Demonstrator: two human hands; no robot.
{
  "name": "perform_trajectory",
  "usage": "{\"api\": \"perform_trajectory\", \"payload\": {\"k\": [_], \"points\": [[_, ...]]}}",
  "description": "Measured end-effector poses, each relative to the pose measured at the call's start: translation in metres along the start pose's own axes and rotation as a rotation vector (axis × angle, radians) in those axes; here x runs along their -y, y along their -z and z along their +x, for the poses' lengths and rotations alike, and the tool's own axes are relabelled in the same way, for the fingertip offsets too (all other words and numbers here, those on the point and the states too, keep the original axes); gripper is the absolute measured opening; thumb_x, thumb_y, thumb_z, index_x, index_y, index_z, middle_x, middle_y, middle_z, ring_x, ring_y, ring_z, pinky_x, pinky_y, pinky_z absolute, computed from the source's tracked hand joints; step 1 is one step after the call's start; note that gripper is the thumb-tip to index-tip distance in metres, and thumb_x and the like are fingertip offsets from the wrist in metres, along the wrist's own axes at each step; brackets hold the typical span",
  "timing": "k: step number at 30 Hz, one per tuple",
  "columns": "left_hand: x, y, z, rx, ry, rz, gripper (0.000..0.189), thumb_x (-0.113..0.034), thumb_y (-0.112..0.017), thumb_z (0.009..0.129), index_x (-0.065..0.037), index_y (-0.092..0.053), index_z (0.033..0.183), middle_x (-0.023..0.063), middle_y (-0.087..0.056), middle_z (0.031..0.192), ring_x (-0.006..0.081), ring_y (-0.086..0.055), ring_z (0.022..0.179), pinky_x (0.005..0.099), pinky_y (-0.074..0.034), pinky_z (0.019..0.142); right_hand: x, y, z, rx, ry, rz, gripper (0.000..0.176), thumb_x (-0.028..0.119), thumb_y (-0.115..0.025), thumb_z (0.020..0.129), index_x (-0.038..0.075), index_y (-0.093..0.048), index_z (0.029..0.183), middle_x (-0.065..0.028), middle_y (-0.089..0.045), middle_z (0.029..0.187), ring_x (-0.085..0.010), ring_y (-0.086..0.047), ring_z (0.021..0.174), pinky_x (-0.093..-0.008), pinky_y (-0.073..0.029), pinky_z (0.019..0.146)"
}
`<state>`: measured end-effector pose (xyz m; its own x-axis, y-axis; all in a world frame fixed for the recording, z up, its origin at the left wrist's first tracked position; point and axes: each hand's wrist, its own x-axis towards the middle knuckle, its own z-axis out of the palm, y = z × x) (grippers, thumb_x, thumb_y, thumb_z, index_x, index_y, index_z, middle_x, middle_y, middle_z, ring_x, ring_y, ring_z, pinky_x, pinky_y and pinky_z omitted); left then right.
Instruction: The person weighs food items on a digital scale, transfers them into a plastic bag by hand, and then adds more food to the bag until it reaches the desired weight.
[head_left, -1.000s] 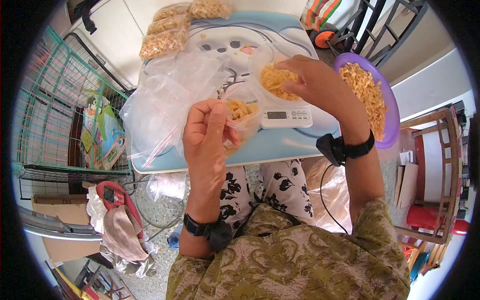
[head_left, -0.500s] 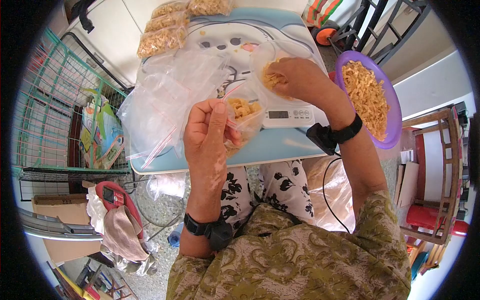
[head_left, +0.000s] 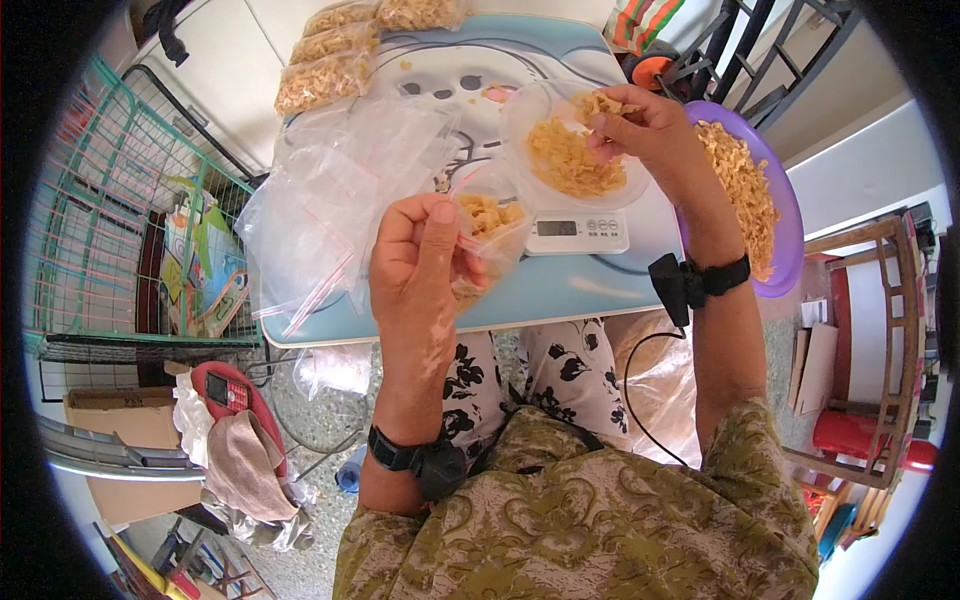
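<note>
My left hand (head_left: 425,255) is closed on the rim of a clear zip bag (head_left: 500,245), which is partly filled with yellowish dried pieces. My right hand (head_left: 650,130) pinches a small clump of dried pieces (head_left: 597,105) above the right side of a clear bowl (head_left: 515,115). Loose dried pieces (head_left: 570,160) lie in that bowl, which rests on a white kitchen scale (head_left: 608,240). The scale's display is lit, but its digits are too small to read. Partly behind my right forearm stands a purple basin (head_left: 790,230) heaped with the same dried pieces.
Flat plastic zip bags (head_left: 310,220) are spread over the left of the table (head_left: 600,285). Several filled bags (head_left: 325,80) are stacked at its far left corner. A green wire cage (head_left: 100,240) stands left of the table. A cable (head_left: 630,380) hangs from my right wrist.
My right hand has risen out of the bowl and moved up and right, with a clump of dried pieces between its fingers. My left hand and the bag have barely moved.
</note>
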<state>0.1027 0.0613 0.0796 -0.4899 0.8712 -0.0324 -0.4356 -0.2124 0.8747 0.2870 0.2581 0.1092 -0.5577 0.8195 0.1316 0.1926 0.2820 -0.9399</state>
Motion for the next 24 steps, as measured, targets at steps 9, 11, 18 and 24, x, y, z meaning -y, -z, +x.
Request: {"api": "perform_trajectory", "payload": {"k": [9,11,18,24], "points": [[0.006,0.0,0.001,0.0,-0.004,-0.027,0.017,-0.019,-0.057,0.097,-0.004,-0.057,0.104,0.0028,-0.059,0.08,0.0118,-0.059,0.063,0.0269,-0.054,0.057,0.011,-0.003,-0.008,0.051,-0.104,0.502,0.034,0.008,-0.066,0.089,-0.005,-0.057,0.119,-0.0139,-0.067,0.102,-0.0176,-0.068,0.086,-0.0248,-0.059,0.074],[0.006,-0.001,0.0,-0.008,0.0,-0.012,0.016,-0.019,-0.057,0.097,-0.004,-0.057,0.104,0.0028,-0.059,0.08,0.0117,-0.059,0.064,0.027,-0.054,0.057,0.021,-0.008,-0.014,0.064,-0.1,0.481,0.034,0.009,-0.066,0.089,-0.005,-0.057,0.119,-0.0133,-0.068,0.099,-0.0175,-0.068,0.086,-0.0247,-0.059,0.073],[0.003,-0.001,-0.001,-0.015,0.013,-0.008,0.017,-0.02,-0.057,0.097,-0.004,-0.057,0.104,0.0034,-0.06,0.081,0.0114,-0.059,0.063,0.0271,-0.054,0.056,0.057,-0.039,-0.028,0.312,-0.043,-0.001,0.028,0.014,-0.068,0.085,0.002,-0.063,0.11,-0.01,-0.068,0.08,-0.0162,-0.067,0.075,-0.0274,-0.053,0.061],[0.003,-0.001,-0.001,0.001,0.027,-0.018,0.016,-0.02,-0.057,0.097,-0.005,-0.058,0.102,0.003,-0.06,0.081,0.0114,-0.059,0.062,0.0264,-0.053,0.056,0.061,-0.071,-0.025,0.341,0.378,-0.599,0.029,0.023,-0.059,0.081,-0.001,-0.062,0.097,-0.0215,-0.065,0.084,-0.0391,-0.064,0.08,-0.0439,-0.05,0.073]]}}
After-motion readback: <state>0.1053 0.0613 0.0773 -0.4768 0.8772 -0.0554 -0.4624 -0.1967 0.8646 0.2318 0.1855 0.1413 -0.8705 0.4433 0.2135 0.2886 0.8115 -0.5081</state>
